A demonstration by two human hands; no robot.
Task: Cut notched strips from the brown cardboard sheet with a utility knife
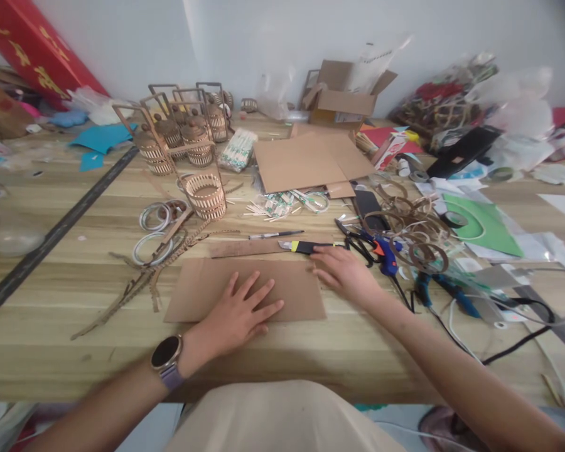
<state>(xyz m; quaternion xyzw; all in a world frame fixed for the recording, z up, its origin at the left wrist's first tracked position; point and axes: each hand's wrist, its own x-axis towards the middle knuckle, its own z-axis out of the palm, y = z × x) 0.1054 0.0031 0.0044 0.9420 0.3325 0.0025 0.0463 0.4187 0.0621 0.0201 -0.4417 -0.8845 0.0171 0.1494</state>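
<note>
My left hand (247, 307) lies flat with spread fingers on a rectangular piece of brown cardboard (198, 289) near the table's front. My right hand (343, 273) is at the cardboard's upper right corner, fingers stretched forward. Its fingertips reach the handle end of a black and yellow utility knife (304, 247); whether they touch it I cannot tell. The knife's blade points left, over a narrow cardboard strip (245, 248). Just behind the strip lies a thin black pen (275, 235).
Small woven baskets with tall handles (206, 194) stand back left. Tape rolls (153, 248) and thin brown strips (136, 285) lie left. Larger cardboard sheets (301, 160) are behind. A blue glue gun (387, 251), pliers (447, 294), cables and brown rings (428, 254) crowd the right.
</note>
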